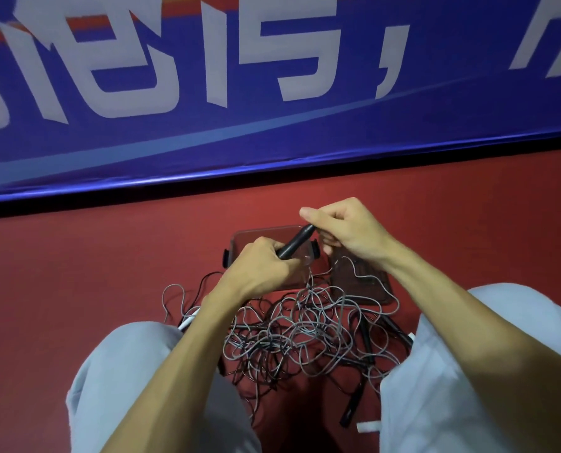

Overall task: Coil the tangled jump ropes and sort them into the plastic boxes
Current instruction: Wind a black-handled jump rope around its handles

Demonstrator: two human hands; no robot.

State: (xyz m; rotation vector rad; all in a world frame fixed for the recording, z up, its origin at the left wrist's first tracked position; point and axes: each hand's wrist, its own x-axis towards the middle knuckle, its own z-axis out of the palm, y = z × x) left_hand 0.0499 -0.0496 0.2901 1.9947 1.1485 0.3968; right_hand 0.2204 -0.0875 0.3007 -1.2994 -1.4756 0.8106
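A black jump-rope handle point(297, 241) is held up above the floor between both hands. Its lower end is gripped by the left hand point(259, 259), whose fingers are curled round it. Its upper tip is pinched by the thumb and fingers of the right hand point(344, 230), while the remaining fingers are bent loosely inward. Whether a cord is also caught in that pinch cannot be told.

The tangled jump ropes point(298, 328) are heaped on the red floor point(109, 256) between the knees, which are covered by pale grey-blue trousers point(125, 371). Grey and dark cords are looped over one another in a loose mass. Two more black handles point(364, 335) are seen lying at the right of the heap, and a white handle point(187, 320) is partly hidden under the left forearm.

Two clear plastic boxes are set side by side on the floor just beyond the tangle. The left box point(259, 235), fitted with black side latches, is partly covered by the raised hands. The right box point(380, 294) is crossed by a grey cord, and its far end is hidden by the right wrist.

A blue banner point(272, 93) with large white characters is stretched along the back of the floor.
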